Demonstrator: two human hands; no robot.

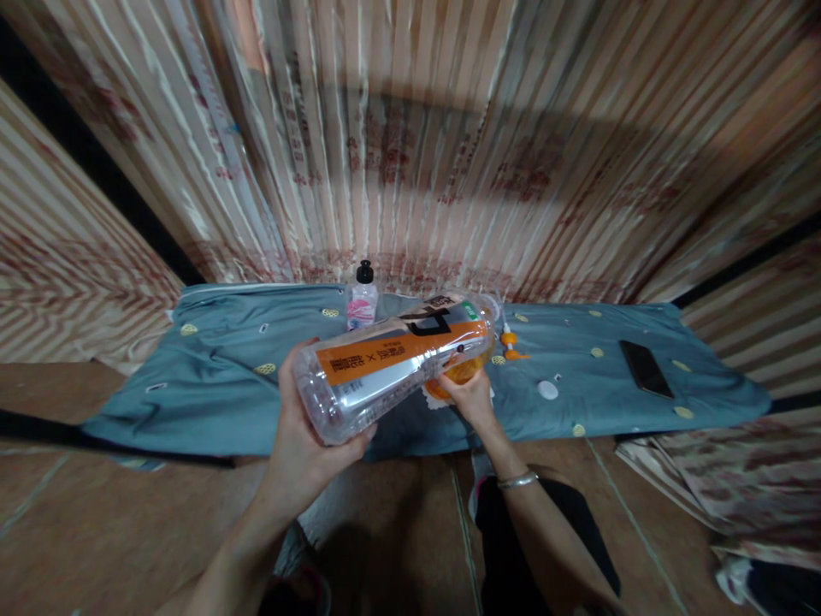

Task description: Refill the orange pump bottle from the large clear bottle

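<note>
My left hand (308, 436) is wrapped around the base of a large clear plastic bottle (385, 359) with an orange and silver label. The bottle is tilted, with its neck pointing up and to the right. My right hand (473, 400) is closed around an orange-amber container (467, 370), which is partly hidden behind the clear bottle. Whether the two mouths touch cannot be made out. Just right of them, an orange pump head (510, 344) lies on the cloth. A small white round cap (547, 390) rests nearer to me.
A blue-green cloth (218, 368) with a yellow pattern covers the low surface ahead. A small bottle with a black cap (363, 295) stands behind the clear bottle. A dark phone (646, 368) lies to the right. Pleated curtains (410, 171) hang behind and at both sides.
</note>
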